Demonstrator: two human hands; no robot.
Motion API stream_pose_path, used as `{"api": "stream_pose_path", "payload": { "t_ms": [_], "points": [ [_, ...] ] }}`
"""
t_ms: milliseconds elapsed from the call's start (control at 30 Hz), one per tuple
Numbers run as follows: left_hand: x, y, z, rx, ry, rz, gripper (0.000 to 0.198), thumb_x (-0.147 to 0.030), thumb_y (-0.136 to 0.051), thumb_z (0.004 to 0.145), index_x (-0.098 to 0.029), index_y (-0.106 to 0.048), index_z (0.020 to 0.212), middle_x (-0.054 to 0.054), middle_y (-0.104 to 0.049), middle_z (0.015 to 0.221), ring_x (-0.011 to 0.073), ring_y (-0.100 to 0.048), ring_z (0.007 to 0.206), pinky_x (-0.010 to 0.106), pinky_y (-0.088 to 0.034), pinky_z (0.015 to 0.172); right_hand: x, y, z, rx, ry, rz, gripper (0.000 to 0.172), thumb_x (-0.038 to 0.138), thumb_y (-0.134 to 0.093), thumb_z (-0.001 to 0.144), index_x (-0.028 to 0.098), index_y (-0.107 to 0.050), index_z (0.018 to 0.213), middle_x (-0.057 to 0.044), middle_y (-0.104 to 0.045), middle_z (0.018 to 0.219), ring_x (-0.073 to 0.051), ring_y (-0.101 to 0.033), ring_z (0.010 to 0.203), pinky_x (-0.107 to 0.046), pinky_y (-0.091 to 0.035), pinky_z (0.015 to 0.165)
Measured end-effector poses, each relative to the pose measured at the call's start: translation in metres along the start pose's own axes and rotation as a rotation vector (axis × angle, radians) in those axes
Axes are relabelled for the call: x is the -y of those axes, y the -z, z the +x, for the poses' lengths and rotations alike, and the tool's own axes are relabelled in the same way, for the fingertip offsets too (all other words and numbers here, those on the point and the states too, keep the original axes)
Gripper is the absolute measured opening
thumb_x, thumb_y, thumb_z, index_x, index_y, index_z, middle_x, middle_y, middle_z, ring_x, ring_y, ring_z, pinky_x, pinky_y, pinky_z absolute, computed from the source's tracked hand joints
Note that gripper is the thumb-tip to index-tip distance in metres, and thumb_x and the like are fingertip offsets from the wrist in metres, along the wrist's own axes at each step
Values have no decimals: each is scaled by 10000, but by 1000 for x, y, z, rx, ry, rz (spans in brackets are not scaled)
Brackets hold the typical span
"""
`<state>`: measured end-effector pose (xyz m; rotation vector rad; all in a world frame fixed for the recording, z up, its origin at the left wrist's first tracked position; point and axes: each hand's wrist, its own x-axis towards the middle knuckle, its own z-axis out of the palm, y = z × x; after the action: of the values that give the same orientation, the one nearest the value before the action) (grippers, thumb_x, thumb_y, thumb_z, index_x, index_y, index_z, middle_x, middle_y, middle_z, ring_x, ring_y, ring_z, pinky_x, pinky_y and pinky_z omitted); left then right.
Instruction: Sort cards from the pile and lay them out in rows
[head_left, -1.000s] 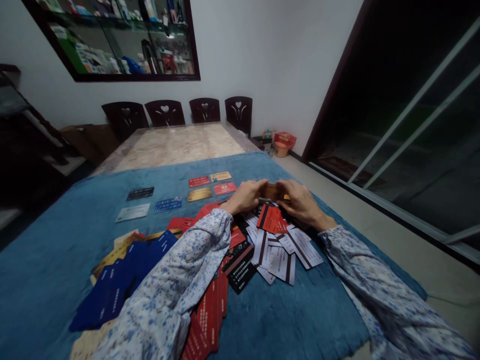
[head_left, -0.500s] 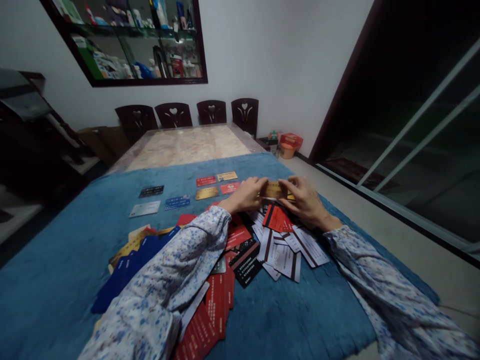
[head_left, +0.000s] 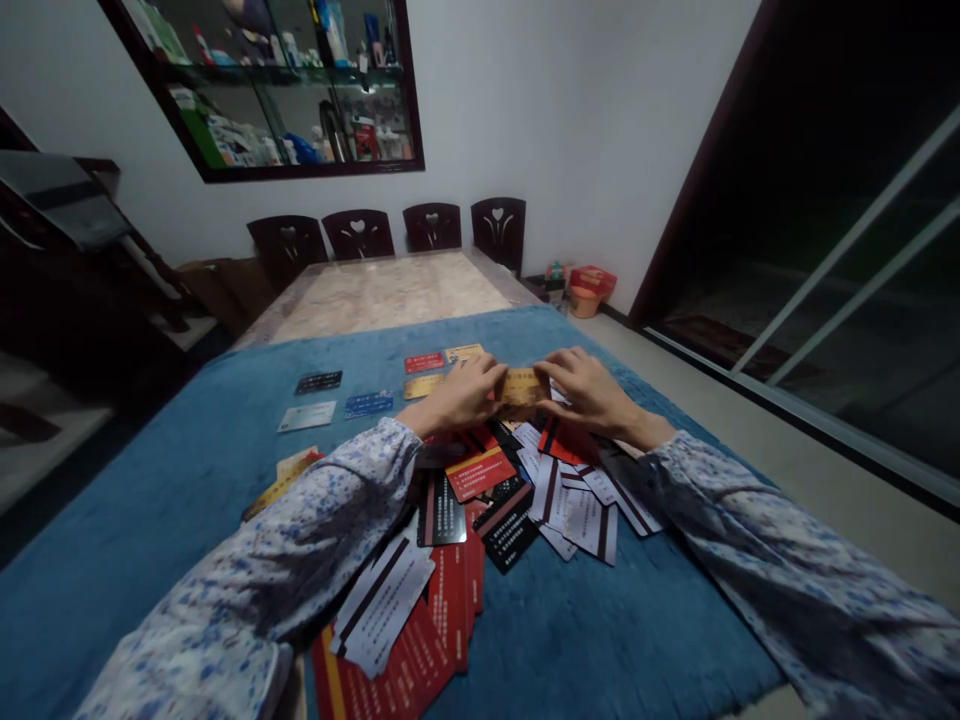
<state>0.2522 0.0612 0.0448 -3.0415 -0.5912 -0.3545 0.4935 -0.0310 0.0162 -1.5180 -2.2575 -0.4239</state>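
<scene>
Both hands meet over the far side of a spread of cards on a blue cloth (head_left: 165, 480): the left hand (head_left: 454, 395) and the right hand (head_left: 589, 388) each pinch one end of a gold card (head_left: 523, 385), which sits lifted a little above the pile, its long edge running across between them (thumbs and fingertips closed on its short ends, as far as can be made out). Both arms wear pale sleeves with a small blue floral print. Under and in front of the hands lies the loose heap of cards (head_left: 525, 490), overlapping every which way: red ones, black ones with white text, and white ones with a dark stripe along one side. More red cards (head_left: 442, 610) trail toward the near edge, beside the left sleeve, with some white striped ones lying on top of them. Beyond the left hand, well apart from the heap, single cards lie flat in rows on the cloth: a black card (head_left: 318, 381), a pale card (head_left: 307, 415), a blue card (head_left: 369, 404), a red card (head_left: 424, 362) and two gold ones next to them. Past the cloth the bare marbled table top (head_left: 375, 295) runs to four dark chairs (head_left: 390, 232) with heart cut-outs, set against a white wall under a glass-fronted shelf (head_left: 292, 90) of bottles and boxes.
</scene>
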Motion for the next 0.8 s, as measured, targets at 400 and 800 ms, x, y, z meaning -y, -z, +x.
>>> {"api": "stream_pose_path", "payload": {
  "t_ms": [400, 800],
  "points": [
    [46, 7, -40, -4, 119, -10, 404, -307, -622, 851, -183, -609, 1235, 153, -581, 1238, 322, -521, 1159, 478, -466, 987, 31, -14, 68, 167, 79, 56, 355, 401, -653, 894, 178, -640, 1170, -164, -591, 1210, -294, -484, 1055, -359, -389, 785],
    [79, 8, -66, 69, 314, 53, 424, -286, -611, 851, -201, -618, 1266, 137, -593, 1308, 322, -525, 1205, 482, -476, 992, 55, -47, 120, 259, 57, 75, 259, 339, -733, 858, 184, -671, 1056, -134, -604, 1234, -282, -483, 1095, -340, -371, 814]
  ]
}}
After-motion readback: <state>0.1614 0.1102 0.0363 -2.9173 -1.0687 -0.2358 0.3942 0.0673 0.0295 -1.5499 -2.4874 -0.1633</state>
